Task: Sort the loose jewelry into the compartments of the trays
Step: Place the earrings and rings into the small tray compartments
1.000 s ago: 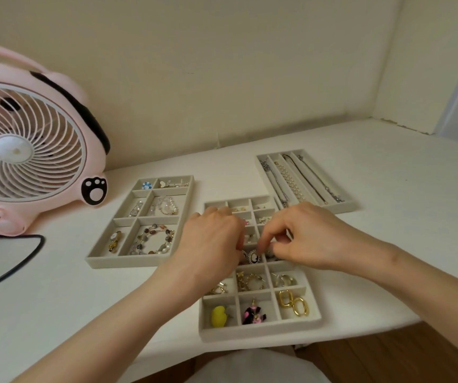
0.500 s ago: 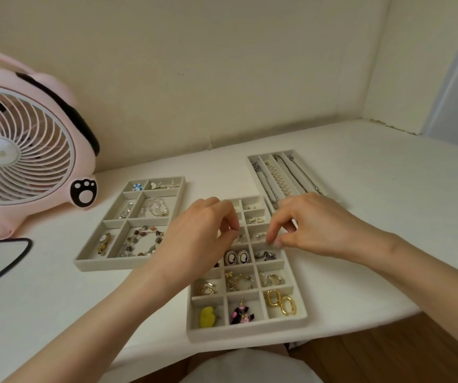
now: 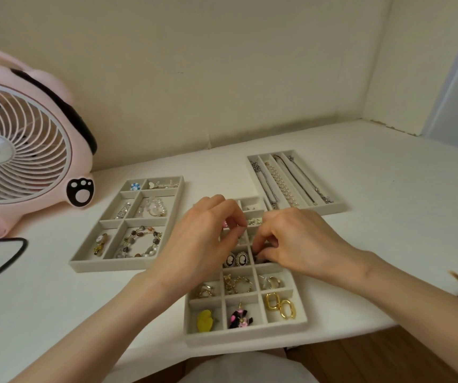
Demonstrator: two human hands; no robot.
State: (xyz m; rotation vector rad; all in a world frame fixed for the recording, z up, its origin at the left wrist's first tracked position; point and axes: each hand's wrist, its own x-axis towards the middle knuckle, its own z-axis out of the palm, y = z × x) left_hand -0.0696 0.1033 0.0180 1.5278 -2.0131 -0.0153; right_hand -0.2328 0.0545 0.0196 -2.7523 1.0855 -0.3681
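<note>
Jewelry: the small dark piece (image 3: 261,257) sits under your right fingertips (image 3: 256,246), in the right-hand cell beside the pair of black oval cameo earrings (image 3: 235,259).
Right hand (image 3: 299,241): fingers curled down and pinched; whether they have truly gripped the dark piece, I cannot tell.
Left hand (image 3: 203,239): thumb and forefinger nearly closed just above the cells; anything held there is too small to tell.
Tray: the beige flocked many-celled tray (image 3: 244,337) lies under both hands.
Risk: you could flick a piece into a neighbouring cell, since the dividers are low and your fingers crowd together.
Surface: white tabletop (image 3: 388,244), tray close to its near edge.
Room: pink animal-shaped desk fan (image 3: 20,150) far left; cream walls.
</note>
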